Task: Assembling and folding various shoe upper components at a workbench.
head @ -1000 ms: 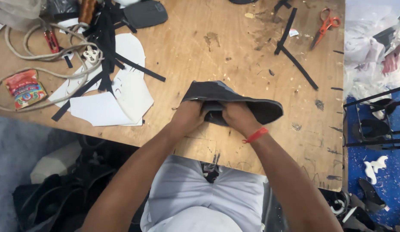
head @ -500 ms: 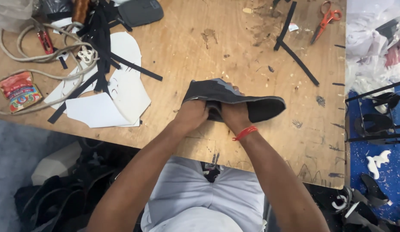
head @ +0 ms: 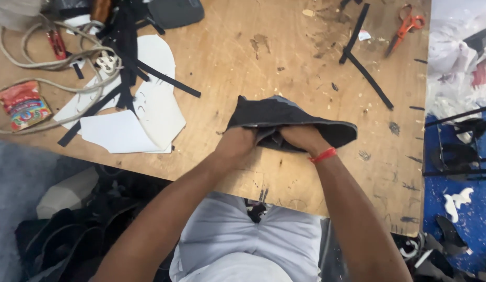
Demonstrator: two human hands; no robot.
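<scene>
Currently both hands are gripping a dark shoe upper (head: 300,117) near the front edge of the wooden table (head: 243,68); the left hand (head: 237,141) and right hand (head: 303,138) are closing over its near edge, fingers tucked underneath (hidden from view). Compared with a second ago, the piece is sitting much the same, only slightly reshaped, suggesting continued working of that edge. White paper patterns (head: 149,109) are lying well apart to the left.

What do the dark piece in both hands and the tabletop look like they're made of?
Dark piece: looks like soft matte fabric or thin synthetic leather; it folds and sags over the left hand and right hand. Exact material unclear. Tabletop: bare plywood or similar board, unfinished, with visible grain, stains and scuffs.
</scene>
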